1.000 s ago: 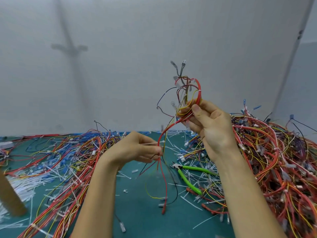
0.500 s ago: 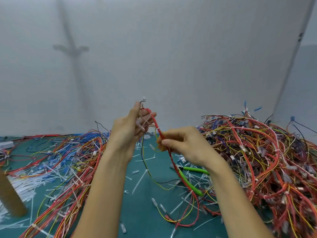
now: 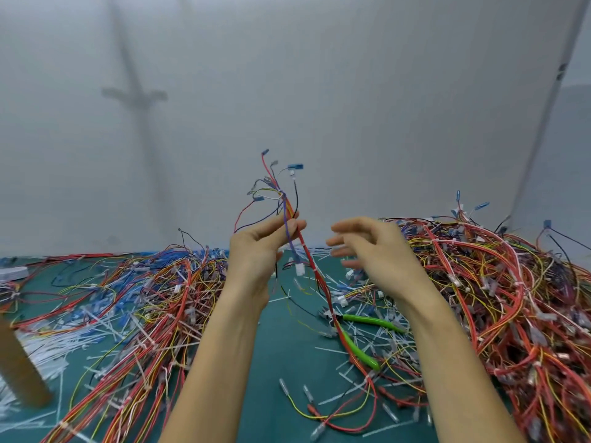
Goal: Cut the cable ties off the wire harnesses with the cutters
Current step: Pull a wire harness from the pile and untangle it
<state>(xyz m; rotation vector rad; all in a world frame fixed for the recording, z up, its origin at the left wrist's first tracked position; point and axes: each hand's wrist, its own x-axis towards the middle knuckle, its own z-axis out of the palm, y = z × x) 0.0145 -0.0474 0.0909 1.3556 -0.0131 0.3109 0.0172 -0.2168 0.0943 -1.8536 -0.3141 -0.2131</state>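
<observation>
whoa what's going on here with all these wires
A person is working at a green mat. The left hand pinches one wire harness, held up with its red wires trailing to the mat. The right hand is open beside it, empty. The green-handled cutters lie untouched on the mat below, between a left heap and a right heap of harnesses.

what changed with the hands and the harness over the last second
The right hand let go of the wire harness and is now open beside it. The left hand shifted up toward its top end and holds it upright alone. The cutters stayed untouched on the mat.
</observation>
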